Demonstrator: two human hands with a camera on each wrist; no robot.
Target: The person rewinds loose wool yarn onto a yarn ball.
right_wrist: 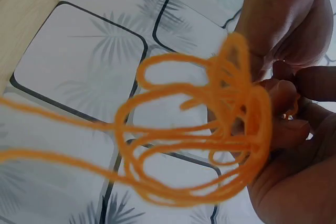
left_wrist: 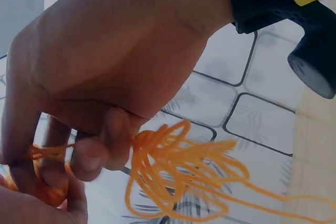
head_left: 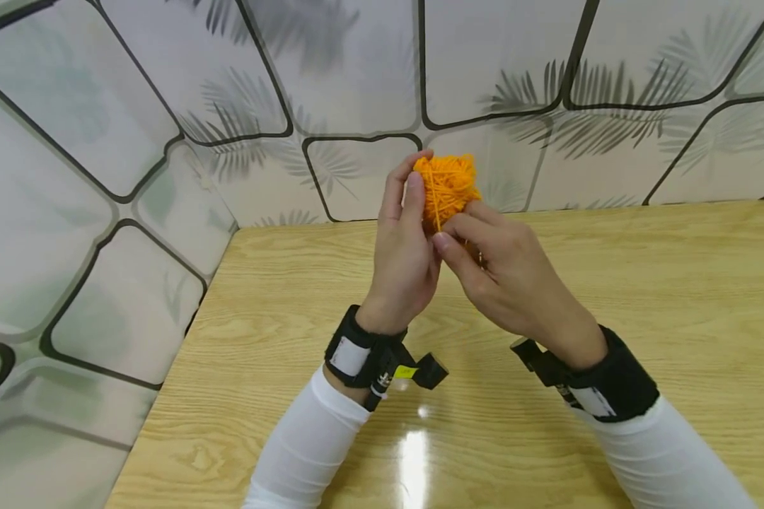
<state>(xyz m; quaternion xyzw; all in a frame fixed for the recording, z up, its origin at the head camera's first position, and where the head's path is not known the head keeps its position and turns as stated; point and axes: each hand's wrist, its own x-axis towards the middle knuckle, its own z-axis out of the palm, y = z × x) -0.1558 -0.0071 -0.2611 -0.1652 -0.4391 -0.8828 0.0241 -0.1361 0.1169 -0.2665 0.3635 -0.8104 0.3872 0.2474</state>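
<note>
An orange ball of yarn (head_left: 448, 187) is held up above the wooden table in the head view. My left hand (head_left: 402, 254) grips it from the left, fingers and thumb against its side. At its lower right, my right hand (head_left: 512, 272) pinches a strand of the yarn (head_left: 434, 201) that runs down the front of the ball. The left wrist view shows a loose bunch of yarn loops (left_wrist: 181, 169) hanging beside the curled fingers of the left hand (left_wrist: 115, 56). Those loops (right_wrist: 194, 142) spread large in the right wrist view, two strands trailing left.
The wooden table (head_left: 280, 318) lies below both hands. A wall with a leaf pattern (head_left: 356, 85) stands behind it and along the left side. Each wrist wears a black strap with a small camera, the left one (head_left: 363, 350) and the right one (head_left: 617, 385).
</note>
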